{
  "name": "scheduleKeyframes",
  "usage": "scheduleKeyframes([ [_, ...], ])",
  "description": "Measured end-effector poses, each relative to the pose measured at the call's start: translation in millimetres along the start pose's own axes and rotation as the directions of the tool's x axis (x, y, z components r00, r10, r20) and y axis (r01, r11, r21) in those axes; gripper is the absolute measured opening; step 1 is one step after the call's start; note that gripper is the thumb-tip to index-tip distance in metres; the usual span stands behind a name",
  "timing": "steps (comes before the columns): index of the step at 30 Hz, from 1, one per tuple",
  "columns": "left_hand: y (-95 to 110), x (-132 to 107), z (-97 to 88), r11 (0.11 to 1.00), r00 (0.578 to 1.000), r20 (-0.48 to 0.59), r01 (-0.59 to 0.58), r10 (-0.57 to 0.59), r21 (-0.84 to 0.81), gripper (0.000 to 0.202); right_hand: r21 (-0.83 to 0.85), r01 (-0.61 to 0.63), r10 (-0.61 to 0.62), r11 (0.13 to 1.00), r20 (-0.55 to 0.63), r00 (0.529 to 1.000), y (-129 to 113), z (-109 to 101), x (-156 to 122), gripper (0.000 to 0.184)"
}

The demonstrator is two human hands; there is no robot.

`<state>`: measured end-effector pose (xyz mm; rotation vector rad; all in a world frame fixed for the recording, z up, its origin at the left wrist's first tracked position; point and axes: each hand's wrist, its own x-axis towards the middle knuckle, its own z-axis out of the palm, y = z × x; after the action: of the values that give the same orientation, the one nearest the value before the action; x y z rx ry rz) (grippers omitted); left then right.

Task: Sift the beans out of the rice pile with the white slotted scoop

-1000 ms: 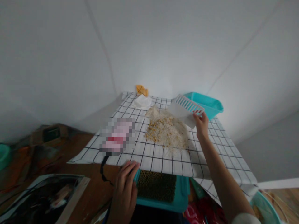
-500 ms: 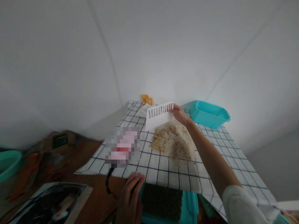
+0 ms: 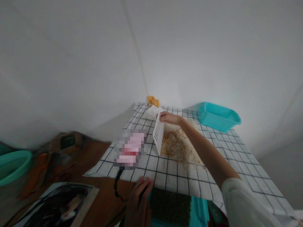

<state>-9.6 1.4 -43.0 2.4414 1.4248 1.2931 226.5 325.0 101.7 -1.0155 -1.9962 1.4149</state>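
My right hand [image 3: 169,117] grips the top edge of a white slotted plastic panel [image 3: 160,138]. The panel stands on edge on a checked cloth, its lower side against the left of a pale, grainy heap [image 3: 177,142] mixed with yellow bits. My right forearm hides part of that heap. By the cloth's front edge lies my left hand [image 3: 140,198], fingers stretched out and holding nothing I can see. Beside it is a turquoise tray [image 3: 200,209] with a dark, textured block [image 3: 170,206] in it.
A turquoise basin [image 3: 220,118] stands at the back right of the checked cloth [image 3: 163,173]. Behind the panel are a white folded item [image 3: 151,112] and a yellow cloth [image 3: 153,101]. A blurred pink item [image 3: 132,148] with a black cord lies left. Another green basin [image 3: 14,164] is at far left.
My right hand has swung the panel from behind the heap to its left side, turning it nearly end-on. The view has shifted slightly left. My left hand stays by the tray.
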Motion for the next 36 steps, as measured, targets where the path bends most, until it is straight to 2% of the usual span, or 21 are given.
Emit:
scheduleKeyframes([
  [5, 4, 1, -1.9, 0.999, 1.000, 0.000, 0.025, -0.025, -0.026, 0.058, -0.060, -0.029, 0.033, 0.998, 0.058, 0.998, -3, -11, -18, 0.040],
  [10, 5, 5, -4.8, 1.000, 1.000, 0.006, 0.016, -0.016, -0.022, 0.058, -0.091, -0.026, 0.027, 0.996, 0.016, 1.000, -10, -26, -44, 0.040],
  [14, 5, 11, -7.9, 0.999, 0.999, 0.001, -0.036, 0.036, 0.014, 0.058, -0.088, -0.033, 0.027, 0.996, -0.063, 0.998, -15, -34, -69, 0.040],
  [17, 6, 12, -8.5, 0.999, 0.999, 0.020, -0.032, 0.032, 0.010, 0.057, -0.073, -0.039, 0.028, 0.997, -0.148, 0.989, -18, -34, -86, 0.039],
  [21, 7, 12, -6.9, 1.000, 1.000, 0.021, -0.015, 0.016, -0.011, 0.053, -0.032, -0.012, 0.001, 0.999, -0.313, 0.950, -20, -29, -106, 0.039],
  [23, 8, 12, -6.7, 1.000, 1.000, 0.018, -0.016, 0.016, -0.026, 0.054, -0.006, 0.028, -0.028, 1.000, -0.416, 0.909, -22, -24, -119, 0.039],
  [25, 8, 13, -7.4, 0.999, 0.999, 0.021, -0.026, 0.027, -0.036, 0.056, 0.015, 0.082, -0.062, 0.996, -0.525, 0.849, -26, -19, -136, 0.038],
  [27, 9, 14, -8.7, 0.998, 0.999, 0.038, -0.032, 0.034, -0.045, 0.058, 0.025, 0.147, -0.098, 0.989, -0.633, 0.768, -31, -13, -158, 0.035],
  [29, 10, 15, -9.9, 0.998, 0.998, 0.051, -0.031, 0.034, -0.053, 0.059, 0.021, 0.217, -0.133, 0.976, -0.733, 0.667, -36, -2, -185, 0.027],
  [31, 11, 15, -10.4, 0.998, 0.998, 0.050, -0.021, 0.024, -0.063, 0.059, 0.014, 0.270, -0.146, 0.963, -0.812, 0.565, -41, 14, -215, 0.019],
  [33, 12, 15, -10.1, 0.997, 0.999, 0.047, -0.010, 0.013, -0.073, 0.060, 0.016, 0.283, -0.128, 0.959, -0.867, 0.482, -43, 36, -244, 0.021],
  [36, 13, 15, -9.4, 0.996, 0.999, 0.043, 0.003, 0.001, -0.088, 0.062, 0.037, 0.241, -0.065, 0.970, -0.912, 0.404, -41, 77, -284, 0.026],
])
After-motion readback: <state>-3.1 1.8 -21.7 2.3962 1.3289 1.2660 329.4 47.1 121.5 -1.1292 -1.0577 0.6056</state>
